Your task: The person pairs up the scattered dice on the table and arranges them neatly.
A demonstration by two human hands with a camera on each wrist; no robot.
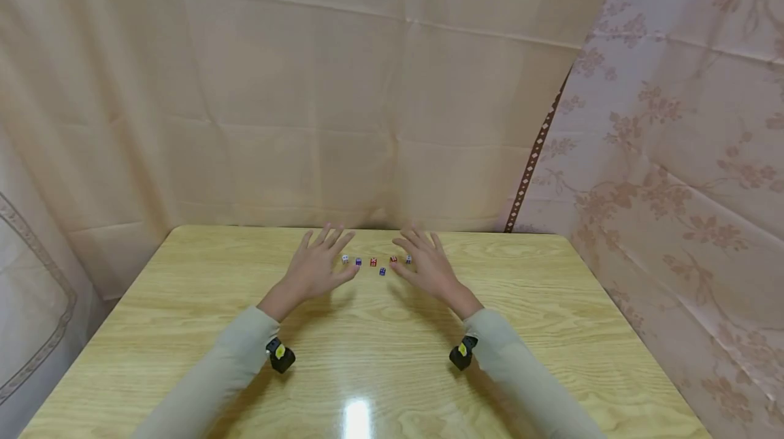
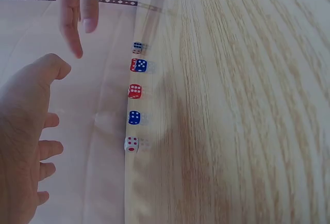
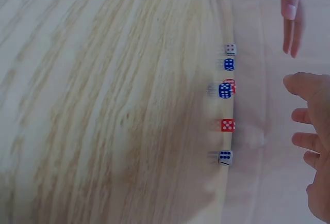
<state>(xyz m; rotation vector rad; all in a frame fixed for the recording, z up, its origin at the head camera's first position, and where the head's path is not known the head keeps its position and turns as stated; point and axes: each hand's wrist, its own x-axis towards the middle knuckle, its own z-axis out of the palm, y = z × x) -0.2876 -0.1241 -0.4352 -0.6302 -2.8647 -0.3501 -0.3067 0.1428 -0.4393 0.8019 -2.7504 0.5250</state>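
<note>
Several small dice lie in a rough row across the table. From left to right in the head view come a white die (image 1: 346, 258), a blue die (image 1: 358, 261), a red die (image 1: 373, 262), another red die (image 1: 393, 258) and a white die with dark pips (image 3: 225, 157). A second blue die (image 1: 382, 271) sits a little nearer the person than the row. My left hand (image 1: 314, 270) is spread above the table by the row's left end. Over the right end, my right hand (image 1: 429, 267) is held with its fingers apart. Neither hand holds anything.
The dice stand on a glossy wood-grain table (image 1: 380, 357). A beige cloth (image 1: 294, 85) hangs behind its far edge, and a flowered cloth (image 1: 686, 153) hangs at the right. Each wrist wears a small black camera, the left camera (image 1: 281, 355) and the right camera (image 1: 463, 353).
</note>
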